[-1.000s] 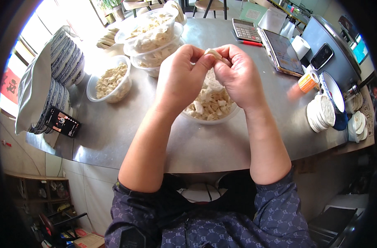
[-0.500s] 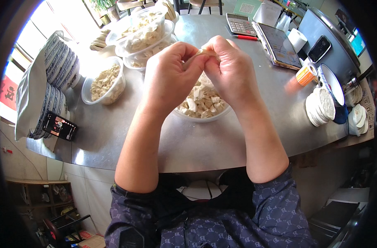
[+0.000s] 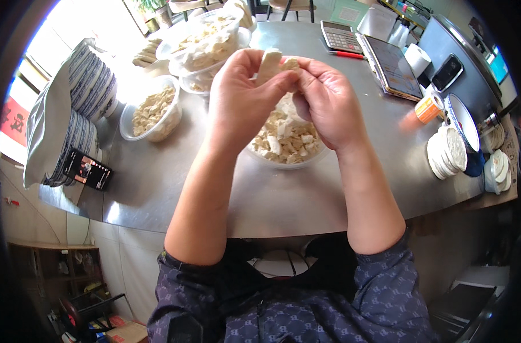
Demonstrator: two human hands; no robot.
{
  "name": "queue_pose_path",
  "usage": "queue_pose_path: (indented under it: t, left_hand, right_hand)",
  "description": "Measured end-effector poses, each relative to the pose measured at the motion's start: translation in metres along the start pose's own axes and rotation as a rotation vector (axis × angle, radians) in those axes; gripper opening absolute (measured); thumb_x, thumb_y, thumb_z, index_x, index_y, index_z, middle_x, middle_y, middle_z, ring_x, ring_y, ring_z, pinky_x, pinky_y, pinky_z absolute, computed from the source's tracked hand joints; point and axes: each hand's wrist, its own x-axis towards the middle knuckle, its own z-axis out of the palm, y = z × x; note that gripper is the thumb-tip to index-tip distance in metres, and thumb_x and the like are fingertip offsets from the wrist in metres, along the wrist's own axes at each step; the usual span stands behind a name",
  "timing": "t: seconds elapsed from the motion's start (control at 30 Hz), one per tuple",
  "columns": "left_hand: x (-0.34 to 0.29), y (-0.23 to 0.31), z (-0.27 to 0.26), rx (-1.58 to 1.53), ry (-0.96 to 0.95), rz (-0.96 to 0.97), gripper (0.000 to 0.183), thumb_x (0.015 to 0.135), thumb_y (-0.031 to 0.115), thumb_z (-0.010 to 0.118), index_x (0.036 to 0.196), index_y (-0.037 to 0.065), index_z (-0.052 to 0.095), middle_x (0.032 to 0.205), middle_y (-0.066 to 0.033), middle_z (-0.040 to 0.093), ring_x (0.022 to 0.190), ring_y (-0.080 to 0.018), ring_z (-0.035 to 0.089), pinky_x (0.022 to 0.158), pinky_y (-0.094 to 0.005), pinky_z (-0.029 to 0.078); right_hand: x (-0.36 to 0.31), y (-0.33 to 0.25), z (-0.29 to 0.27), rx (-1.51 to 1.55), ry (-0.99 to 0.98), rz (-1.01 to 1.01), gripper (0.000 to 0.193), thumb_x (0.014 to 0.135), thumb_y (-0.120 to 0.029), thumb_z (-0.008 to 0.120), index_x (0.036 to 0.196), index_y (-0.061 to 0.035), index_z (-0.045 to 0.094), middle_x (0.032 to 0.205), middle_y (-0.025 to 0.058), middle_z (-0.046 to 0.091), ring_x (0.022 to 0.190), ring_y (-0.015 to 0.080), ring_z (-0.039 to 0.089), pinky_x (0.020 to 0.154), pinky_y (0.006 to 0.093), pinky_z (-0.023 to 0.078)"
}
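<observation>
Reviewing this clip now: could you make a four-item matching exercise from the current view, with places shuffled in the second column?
Things
1. Long pale piece
2. Red pen
3. Phone with lit screen
4. Nearest tub of torn pieces

Places
A. On the table, below the raised hands
B. Propped up at the left, by patterned bowls
C. Held in the left hand
D. Beside the calculator

Pairs: 1-C, 2-D, 3-B, 4-A
</observation>
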Motion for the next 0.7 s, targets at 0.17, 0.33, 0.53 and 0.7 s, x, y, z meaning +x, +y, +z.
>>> queue_pose_path:
  t: [0.17,0.33,0.53,0.7]
  left_hand:
    - [0.005,0.0,-0.003,0.165,0.03,0.012,0.028,0.083,0.015,0.08,0.103,-0.002,0.072,0.09,-0.0107,0.075,0.082,-0.0121,0.069,0.074,-0.0317,0.057]
    - [0.0,0.006,-0.008,0.085,0.002,-0.079,0.022,0.081,0.015,0.079,0.092,-0.004,0.073,0.076,-0.0064,0.071,0.07,-0.0063,0.061,0.062,-0.029,0.053]
    - [-0.001,0.004,-0.009,0.21,0.004,0.04,0.025,0.075,0.017,0.081,0.083,-0.005,0.07,0.07,-0.0187,0.068,0.064,-0.0162,0.062,0.065,-0.0354,0.055]
    - [-0.001,0.002,-0.007,0.311,-0.068,0.028,0.026,0.075,0.018,0.079,0.082,-0.005,0.07,0.07,-0.0234,0.067,0.065,-0.0294,0.068,0.067,-0.0384,0.056]
  right_hand:
    - [-0.002,0.001,-0.005,-0.243,0.005,-0.102,0.029,0.108,-0.016,0.055,0.128,-0.0004,0.071,0.093,-0.0023,0.072,0.072,0.0015,0.057,0.064,0.0198,0.048]
    - [0.001,0.008,-0.001,-0.442,0.084,-0.133,0.028,0.107,-0.017,0.06,0.124,0.0038,0.07,0.099,0.0005,0.071,0.087,0.0054,0.06,0.078,0.0214,0.05]
    - [-0.006,0.0,0.01,-0.94,0.099,-0.377,0.026,0.102,-0.024,0.069,0.108,0.0009,0.07,0.086,0.0082,0.068,0.079,0.0124,0.061,0.075,0.0288,0.052]
    - [-0.006,0.0,0.005,-1.02,0.089,-0.331,0.03,0.1,-0.03,0.07,0.101,0.0001,0.068,0.08,0.0094,0.063,0.072,0.0148,0.059,0.069,0.0303,0.05]
